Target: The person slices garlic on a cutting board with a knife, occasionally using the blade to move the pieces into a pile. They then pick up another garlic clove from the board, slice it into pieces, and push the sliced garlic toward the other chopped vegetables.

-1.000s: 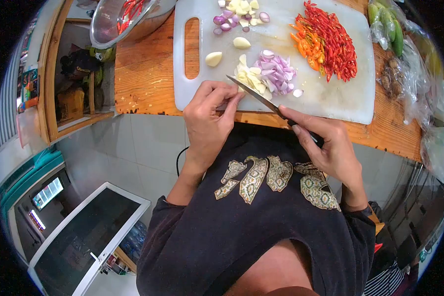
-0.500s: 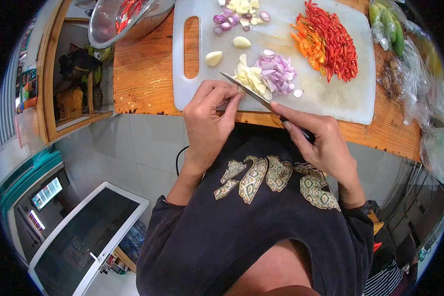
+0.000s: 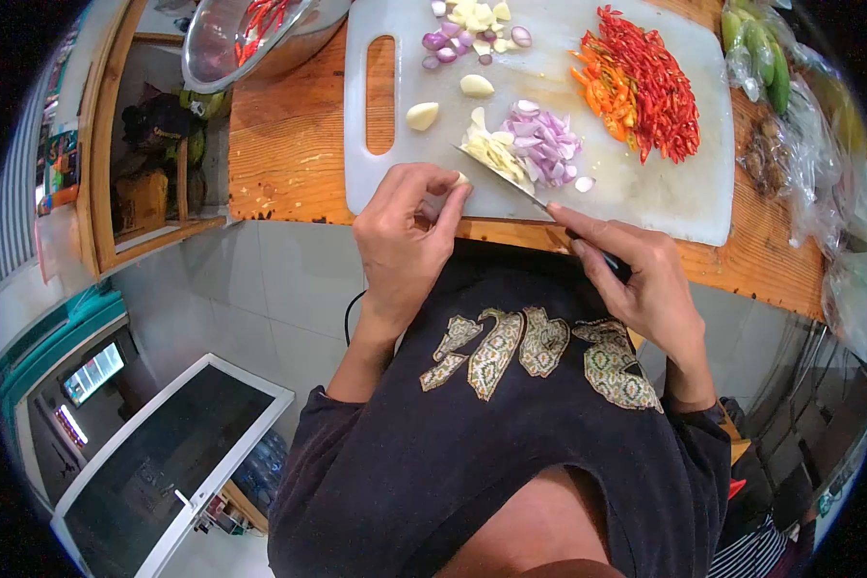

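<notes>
Slicing garlic looks to be the step in hand. The left hand (image 3: pixel 405 241), at centre frame, pinches a small garlic piece (image 3: pixel 462 179) in curled fingers at the lower edge of the cutting board (image 3: pixel 645 197). The right hand (image 3: pixel 636 289) has its fingers closed on the handle of the knife (image 3: pixel 501 173), whose blade lies across the sliced garlic (image 3: pixel 494 149). A further cut calls for fingertips tucked clear of the edge. Sliced shallots (image 3: pixel 544 140) crowd the blade just right. Whole cloves (image 3: pixel 421 116), chillies (image 3: pixel 650 82) and a metal bowl (image 3: pixel 250 39) sit above on the tabletop (image 3: pixel 289 144).
</notes>
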`<state>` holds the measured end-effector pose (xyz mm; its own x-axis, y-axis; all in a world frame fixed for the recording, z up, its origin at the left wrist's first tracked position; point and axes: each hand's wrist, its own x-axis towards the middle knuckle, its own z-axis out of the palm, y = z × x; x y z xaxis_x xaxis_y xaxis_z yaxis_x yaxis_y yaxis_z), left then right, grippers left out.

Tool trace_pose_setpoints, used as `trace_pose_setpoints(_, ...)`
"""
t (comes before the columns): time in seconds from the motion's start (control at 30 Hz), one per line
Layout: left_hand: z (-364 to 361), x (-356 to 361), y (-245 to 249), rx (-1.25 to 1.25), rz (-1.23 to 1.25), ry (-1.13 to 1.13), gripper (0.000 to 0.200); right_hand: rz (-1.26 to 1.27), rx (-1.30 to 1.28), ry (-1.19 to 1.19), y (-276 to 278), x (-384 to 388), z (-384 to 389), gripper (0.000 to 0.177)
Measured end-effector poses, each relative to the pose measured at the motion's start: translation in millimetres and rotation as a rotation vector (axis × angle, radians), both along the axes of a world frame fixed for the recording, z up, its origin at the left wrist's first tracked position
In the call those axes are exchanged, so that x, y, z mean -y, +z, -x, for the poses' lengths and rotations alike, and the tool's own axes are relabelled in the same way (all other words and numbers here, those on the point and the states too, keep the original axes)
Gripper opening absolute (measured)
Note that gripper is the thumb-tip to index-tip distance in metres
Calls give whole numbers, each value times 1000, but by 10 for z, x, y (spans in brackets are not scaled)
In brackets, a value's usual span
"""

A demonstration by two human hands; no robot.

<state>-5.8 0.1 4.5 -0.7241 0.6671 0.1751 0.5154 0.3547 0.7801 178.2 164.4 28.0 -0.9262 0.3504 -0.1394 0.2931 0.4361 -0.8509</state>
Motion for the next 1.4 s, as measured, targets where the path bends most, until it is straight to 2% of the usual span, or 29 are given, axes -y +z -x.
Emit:
trace_pose_setpoints(0.03,16,-3,-2,-8,-8,1,13,1,42,8,18,-10,-14,45)
trace_pose_setpoints(0.2,57,-40,42,-133,42,-8,18,-260,-211,-98,50,26,-76,55)
trace_pose_setpoints(0.3,87,-58,-3,-343,-19,-36,21,-424,-169,-130,83,15,-127,60)
trace_pose_setpoints(0.43,2,-152,138,-376,-61,-183,27,-561,-40,-109,201,11,-134,59)
trace_pose_setpoints(0.5,-20,-227,151,-355,-73,-240,31,-615,-64,-101,197,20,-119,62)
trace_pose_setpoints(0.63,30,-371,103,-531,-102,-332,26,-655,-84,-100,184,23,-142,64)
trace_pose_setpoints(0.93,99,-331,15,-456,-32,-315,29,-663,-93,-174,170,-23,-347,58)
trace_pose_setpoints(1.03,134,-312,0,-441,-37,-286,25,-584,-162,-203,202,-84,-452,57)
trace_pose_setpoints(1.07,139,-309,-5,-438,-56,-277,24,-544,-81,-201,262,-87,-513,51)
trace_pose_setpoints(1.2,158,-312,27,-385,-103,-244,21,-367,-101,-245,275,-148,-670,37)
trace_pose_setpoints(1.4,206,-294,96,-263,-64,-144,22,-140,-85,-295,152,-119,-642,33)
